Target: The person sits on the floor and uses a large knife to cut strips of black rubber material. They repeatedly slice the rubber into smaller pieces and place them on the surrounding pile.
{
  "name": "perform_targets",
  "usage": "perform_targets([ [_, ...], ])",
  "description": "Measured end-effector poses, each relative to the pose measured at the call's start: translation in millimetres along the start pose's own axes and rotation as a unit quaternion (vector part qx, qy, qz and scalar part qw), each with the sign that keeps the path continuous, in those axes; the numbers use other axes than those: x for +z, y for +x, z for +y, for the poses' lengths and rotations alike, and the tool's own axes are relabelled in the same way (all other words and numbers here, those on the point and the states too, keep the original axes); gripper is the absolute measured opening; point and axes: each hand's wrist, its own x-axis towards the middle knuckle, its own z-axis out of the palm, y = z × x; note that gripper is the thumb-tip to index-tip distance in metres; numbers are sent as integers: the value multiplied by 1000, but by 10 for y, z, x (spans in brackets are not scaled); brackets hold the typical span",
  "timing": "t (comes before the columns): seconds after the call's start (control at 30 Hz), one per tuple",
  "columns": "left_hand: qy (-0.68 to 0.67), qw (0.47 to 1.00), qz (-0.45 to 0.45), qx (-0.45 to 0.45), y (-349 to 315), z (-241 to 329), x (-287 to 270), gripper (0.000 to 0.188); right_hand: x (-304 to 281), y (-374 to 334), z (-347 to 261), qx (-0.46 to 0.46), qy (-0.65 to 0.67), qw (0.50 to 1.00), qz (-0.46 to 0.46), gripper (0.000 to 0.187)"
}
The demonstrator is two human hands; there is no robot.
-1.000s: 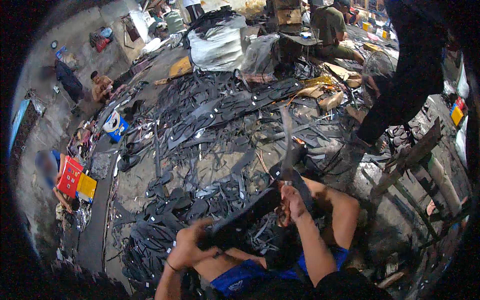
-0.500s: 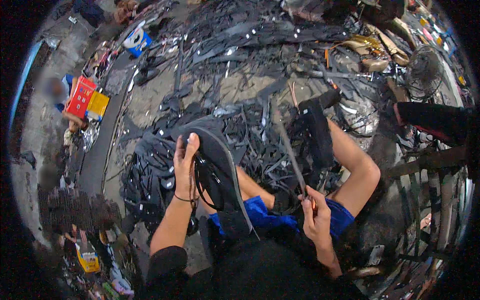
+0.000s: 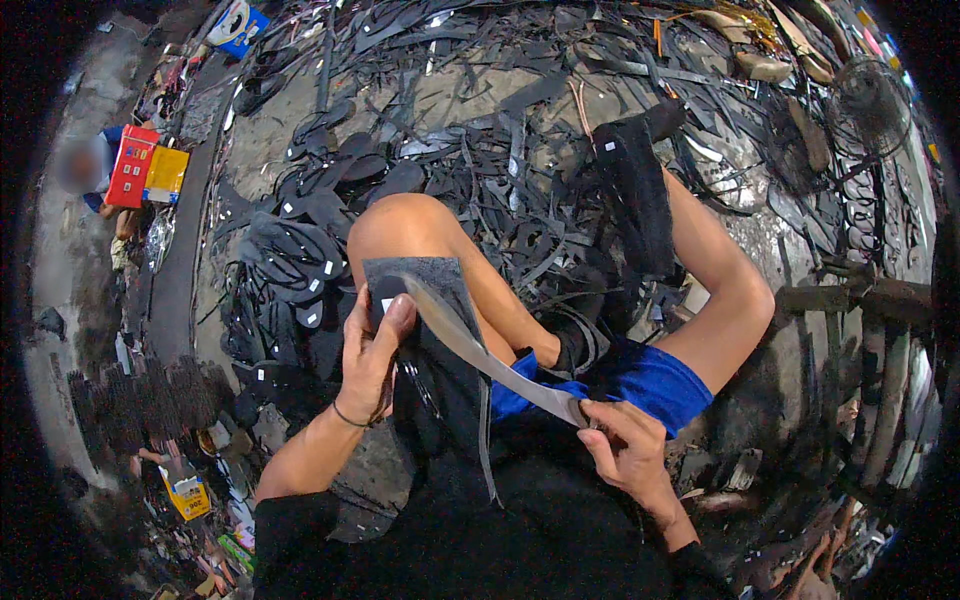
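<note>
My left hand [image 3: 372, 350] grips a black rubber sheet [image 3: 447, 277] over my raised knee, thumb on top beside a small white sticker. The sheet has a square-cornered top, and a narrow edge of it hangs down toward my lap. In my right hand [image 3: 630, 445] is a knife [image 3: 500, 372] with a long, slightly curved grey blade; the fingers wrap its handle end. The blade slants across the sheet, its far end near my left thumb. Whether the edge has gone into the rubber, I cannot tell.
Left of my knee lies a pile of black sole-shaped pieces [image 3: 290, 255] with white stickers. Black rubber scraps [image 3: 520, 190] cover the floor ahead. A fan [image 3: 870, 105] stands at far right. Someone sits at far left by a red box [image 3: 138, 168].
The knife has swung from pointing away to lying across the rubber sheet. My left hand has turned the sheet and brought it slightly nearer, uncovering my knee. The view has tilted down.
</note>
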Motion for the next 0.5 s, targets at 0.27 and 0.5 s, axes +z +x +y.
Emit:
perform_targets([
  [0.27,98,979,-164,75,-16,119,189,37,-328,713,-413,4,-2,999,-47,24],
  [0.5,125,960,-250,8,-44,200,504,34,-733,1300,-605,6,2,986,-169,26],
])
